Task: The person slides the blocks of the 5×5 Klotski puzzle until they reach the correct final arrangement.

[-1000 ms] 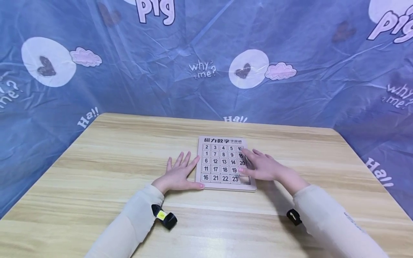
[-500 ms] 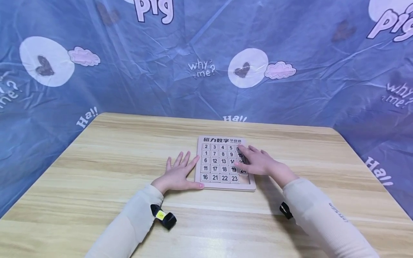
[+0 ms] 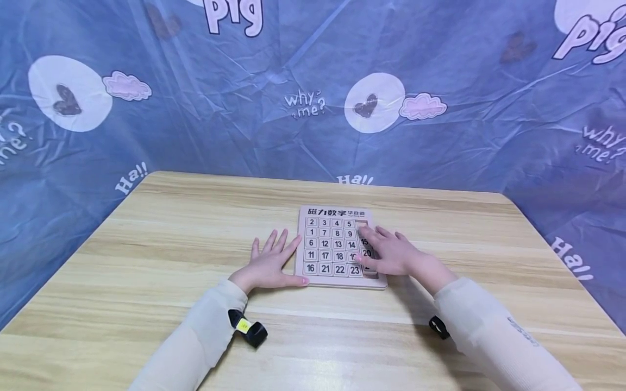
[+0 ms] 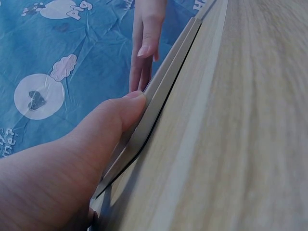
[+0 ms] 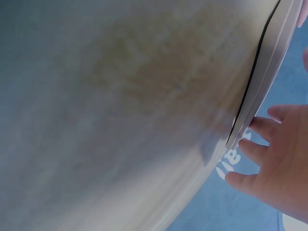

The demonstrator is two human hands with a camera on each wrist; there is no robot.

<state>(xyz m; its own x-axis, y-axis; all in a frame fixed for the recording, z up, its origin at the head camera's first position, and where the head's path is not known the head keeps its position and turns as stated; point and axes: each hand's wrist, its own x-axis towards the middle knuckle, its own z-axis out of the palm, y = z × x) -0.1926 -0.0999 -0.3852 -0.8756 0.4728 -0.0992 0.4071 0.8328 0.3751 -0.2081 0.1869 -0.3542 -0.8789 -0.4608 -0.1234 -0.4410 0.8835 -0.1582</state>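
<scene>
A number sliding puzzle (image 3: 342, 282) in a pale frame lies flat on the table. My left hand (image 3: 266, 267) is spread at its left side, its thumb on the near left corner and its index fingertip at the left edge. In the left wrist view that thumb (image 4: 130, 108) presses on the puzzle's rim (image 4: 159, 103). Over the right-hand column reaches my right hand (image 3: 395, 254), fingers extended and index fingertip on the topmost tile there, which it hides. Below are tile 15 (image 3: 364, 242) and tile 20 (image 3: 367, 253); a gap (image 3: 361, 221) shows at the column's top.
The wooden table (image 3: 195, 212) extends around the puzzle on all sides. A blue printed cloth (image 3: 235, 119) hangs behind and beside it. Black straps with a device (image 3: 255, 334) are worn at the wrists.
The right hand first shifted left and away, then drew back nearer. The right-hand column has slid toward me, leaving a gap at its top and narrowing the one at its bottom. The left hand stays put.
</scene>
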